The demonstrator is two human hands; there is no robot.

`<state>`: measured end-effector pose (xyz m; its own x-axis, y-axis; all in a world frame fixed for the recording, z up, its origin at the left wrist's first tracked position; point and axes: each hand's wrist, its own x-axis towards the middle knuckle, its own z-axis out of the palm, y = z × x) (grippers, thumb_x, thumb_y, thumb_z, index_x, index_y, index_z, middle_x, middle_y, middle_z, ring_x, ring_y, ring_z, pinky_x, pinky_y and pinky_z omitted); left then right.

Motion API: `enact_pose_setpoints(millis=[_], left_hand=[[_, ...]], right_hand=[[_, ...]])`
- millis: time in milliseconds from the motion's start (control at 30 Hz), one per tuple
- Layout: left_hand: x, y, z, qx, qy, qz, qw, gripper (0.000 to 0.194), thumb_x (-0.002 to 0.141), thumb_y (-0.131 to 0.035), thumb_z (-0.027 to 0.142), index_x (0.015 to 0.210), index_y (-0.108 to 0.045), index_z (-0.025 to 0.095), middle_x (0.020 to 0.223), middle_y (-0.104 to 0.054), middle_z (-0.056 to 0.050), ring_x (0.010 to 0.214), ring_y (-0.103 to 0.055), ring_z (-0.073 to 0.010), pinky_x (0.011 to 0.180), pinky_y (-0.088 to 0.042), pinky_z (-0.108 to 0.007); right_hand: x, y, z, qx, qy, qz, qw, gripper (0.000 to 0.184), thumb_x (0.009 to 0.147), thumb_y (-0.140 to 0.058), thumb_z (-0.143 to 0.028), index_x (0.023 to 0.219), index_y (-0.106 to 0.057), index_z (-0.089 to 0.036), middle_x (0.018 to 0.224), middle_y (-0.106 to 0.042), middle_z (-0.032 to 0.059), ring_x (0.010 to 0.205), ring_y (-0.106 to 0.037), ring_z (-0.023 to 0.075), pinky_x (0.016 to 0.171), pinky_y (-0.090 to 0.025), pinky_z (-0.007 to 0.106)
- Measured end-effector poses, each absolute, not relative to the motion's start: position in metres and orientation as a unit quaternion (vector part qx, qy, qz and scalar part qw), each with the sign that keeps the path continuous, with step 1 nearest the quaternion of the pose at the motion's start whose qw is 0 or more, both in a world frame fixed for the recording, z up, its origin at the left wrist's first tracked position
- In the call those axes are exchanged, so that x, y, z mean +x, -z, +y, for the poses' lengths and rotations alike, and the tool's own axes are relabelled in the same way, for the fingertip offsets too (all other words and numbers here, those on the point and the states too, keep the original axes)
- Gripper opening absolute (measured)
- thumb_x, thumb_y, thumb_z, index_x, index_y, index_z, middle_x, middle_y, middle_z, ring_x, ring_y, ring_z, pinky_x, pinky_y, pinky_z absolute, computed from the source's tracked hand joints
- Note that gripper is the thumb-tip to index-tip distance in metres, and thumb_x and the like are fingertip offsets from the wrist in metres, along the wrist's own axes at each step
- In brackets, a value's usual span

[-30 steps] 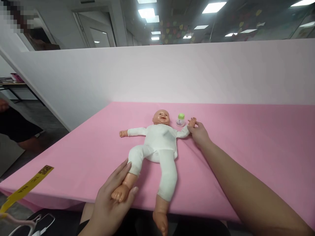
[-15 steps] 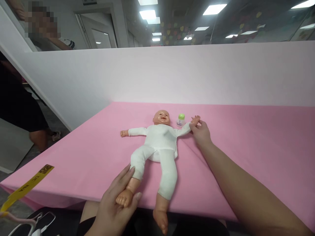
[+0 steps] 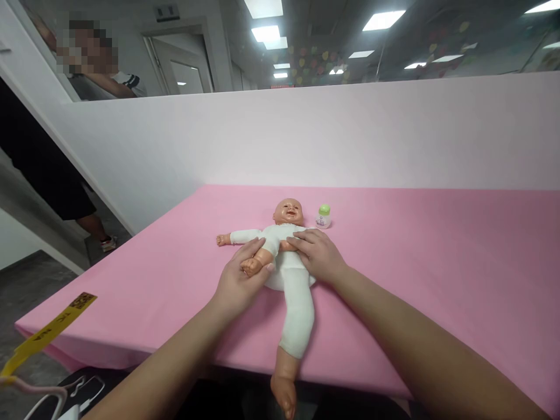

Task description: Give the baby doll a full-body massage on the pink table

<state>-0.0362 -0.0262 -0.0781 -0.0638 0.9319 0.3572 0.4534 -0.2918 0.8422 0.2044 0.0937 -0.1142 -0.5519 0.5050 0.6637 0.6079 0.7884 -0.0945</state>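
Note:
A baby doll (image 3: 294, 280) in a white cloth body lies on its back, head away from me. My left hand (image 3: 240, 281) is closed round the lower part of the doll's leg on the left, which is bent up over the belly; the foot (image 3: 251, 266) shows in the palm. My right hand (image 3: 320, 255) grips the doll's arm on the right, folded across the chest, and mostly covers it. The other arm (image 3: 245, 235) stretches out to the left. The other leg lies straight toward me, its foot (image 3: 284, 392) past the table edge.
A small bottle with a green cap (image 3: 324, 216) stands beside the doll's head. Pink cloth covers the table (image 3: 429, 262), with a white partition (image 3: 332, 134) behind it. A yellow tag (image 3: 50, 332) hangs at the lower left. Another person (image 3: 48, 163) stands beyond the partition at left.
My left hand has pushed the doll's leg up, bending it over the belly. My right hand has brought the outstretched arm in across the chest. The camera view has shifted slightly.

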Motion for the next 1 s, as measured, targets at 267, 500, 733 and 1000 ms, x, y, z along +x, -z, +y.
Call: enact_pose_setpoints(millis=[267,500,733,1000], left_hand=[[-0.039,0.089,-0.007,0.593,-0.494,0.547,0.322,0.073,0.089,-0.075,0.050,0.154,-0.055,0.024,0.151,-0.060,-0.009,0.142,-0.053,-0.0324,0.120,-0.041,-0.047],[-0.048,0.093,-0.057,0.669,-0.486,0.527,0.197,0.065,0.090,-0.076,0.041,0.152,-0.056,0.033,0.160,-0.050,-0.005,0.152,-0.042,-0.0311,0.127,-0.034,-0.050],[-0.066,0.115,-0.127,0.713,-0.421,0.552,0.103,0.071,0.092,-0.073,0.041,0.158,-0.046,0.037,0.159,-0.052,-0.006,0.144,-0.053,-0.0328,0.116,-0.051,-0.049],[-0.067,0.152,-0.155,0.771,-0.372,0.512,-0.068,0.078,0.092,-0.074,0.040,0.161,-0.040,0.032,0.141,-0.067,-0.008,0.126,-0.068,-0.0286,0.106,-0.059,-0.039]], right_hand=[[0.204,0.109,0.089,-0.328,0.060,-0.890,0.312,0.033,0.099,-0.061,-0.018,0.126,-0.076,-0.030,0.131,-0.072,0.0066,0.123,-0.061,0.0302,0.109,-0.048,0.051],[0.220,0.106,0.096,-0.421,-0.117,-0.776,0.455,0.037,0.097,-0.066,-0.031,0.134,-0.067,-0.031,0.126,-0.074,0.0040,0.111,-0.068,0.0258,0.097,-0.056,0.045],[0.267,0.121,0.137,-0.519,-0.291,-0.550,0.586,0.064,0.088,-0.075,-0.050,0.143,-0.053,-0.027,0.122,-0.074,0.0087,0.099,-0.074,0.0235,0.086,-0.063,0.039],[0.304,0.141,0.167,-0.612,-0.327,-0.457,0.557,0.078,0.086,-0.074,-0.034,0.154,-0.038,-0.022,0.135,-0.069,0.0149,0.110,-0.072,0.0235,0.092,-0.062,0.036]])
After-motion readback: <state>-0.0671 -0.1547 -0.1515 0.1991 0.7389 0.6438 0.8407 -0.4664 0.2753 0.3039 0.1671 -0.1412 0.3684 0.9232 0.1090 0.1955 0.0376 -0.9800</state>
